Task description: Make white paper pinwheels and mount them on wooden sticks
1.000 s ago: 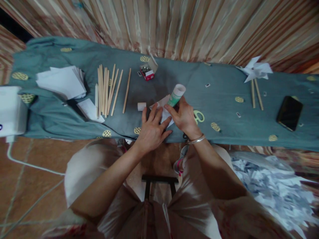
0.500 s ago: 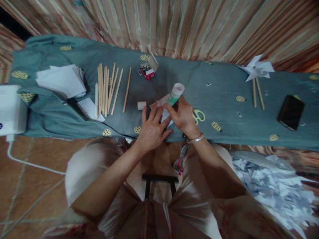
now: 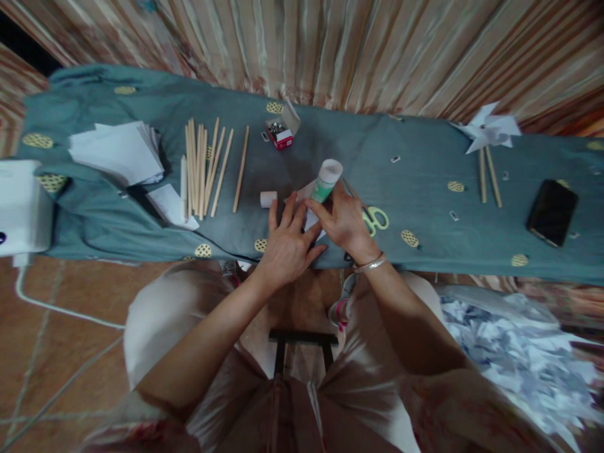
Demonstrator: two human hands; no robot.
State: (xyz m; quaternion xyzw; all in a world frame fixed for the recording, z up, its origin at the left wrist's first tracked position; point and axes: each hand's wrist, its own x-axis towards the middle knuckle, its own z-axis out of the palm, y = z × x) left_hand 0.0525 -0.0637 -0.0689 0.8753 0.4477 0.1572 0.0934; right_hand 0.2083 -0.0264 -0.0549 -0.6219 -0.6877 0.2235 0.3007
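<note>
My right hand [image 3: 346, 220] is closed around a green and white glue stick [image 3: 326, 180], its lower end over a piece of white paper [image 3: 310, 217] on the cloth. My left hand [image 3: 289, 245] lies on the left part of that paper with its fingers spread. The paper is partly hidden under both hands. A small white cap [image 3: 268, 199] rests beside my left fingertips. Just right of my right hand are scissors with light green handles [image 3: 376, 220], their blades partly hidden.
Wooden sticks [image 3: 201, 170] and stacked white paper [image 3: 116, 153] lie left. A red box [image 3: 282, 138] holds small metal pieces. A pinwheel [image 3: 488, 128] and black phone [image 3: 552, 212] are at right. Paper scraps [image 3: 519, 358] fill a bag below the table's right side.
The glue stick in my right hand has shifted slightly left and stands more upright. More of the scissors shows. My left hand remains nearly in place.
</note>
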